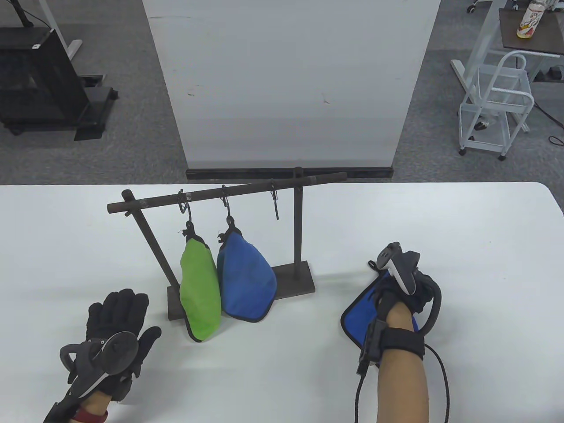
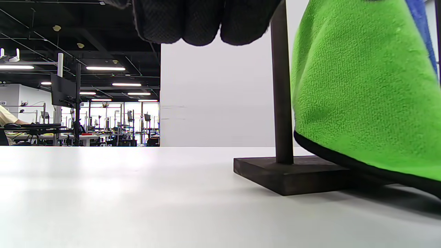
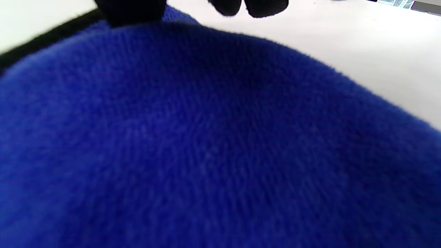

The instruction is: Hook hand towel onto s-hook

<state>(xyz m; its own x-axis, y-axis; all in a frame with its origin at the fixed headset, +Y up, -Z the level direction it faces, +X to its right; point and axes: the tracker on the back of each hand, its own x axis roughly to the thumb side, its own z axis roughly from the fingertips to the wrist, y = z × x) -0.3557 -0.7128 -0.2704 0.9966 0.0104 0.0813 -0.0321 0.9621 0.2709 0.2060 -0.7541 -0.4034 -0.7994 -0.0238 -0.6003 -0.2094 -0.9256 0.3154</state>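
Note:
A dark rack [image 1: 246,190] stands mid-table with three S-hooks. A green towel [image 1: 200,291] hangs on the left hook and a blue towel [image 1: 246,282] on the middle one. The right S-hook [image 1: 275,202] is bare. A second blue towel [image 1: 359,315] lies on the table at the right. My right hand [image 1: 392,286] rests on its far corner; the tracker hides the fingers. In the right wrist view this towel [image 3: 206,137] fills the frame, with fingertips [image 3: 265,7] at its far edge. My left hand [image 1: 116,308] lies flat and empty left of the rack's base.
In the left wrist view the rack's post [image 2: 280,86] and base [image 2: 296,172] stand close ahead, with the green towel [image 2: 361,86] at the right. A white panel [image 1: 291,79] stands behind the table. The table edge [image 1: 556,207] runs at the right.

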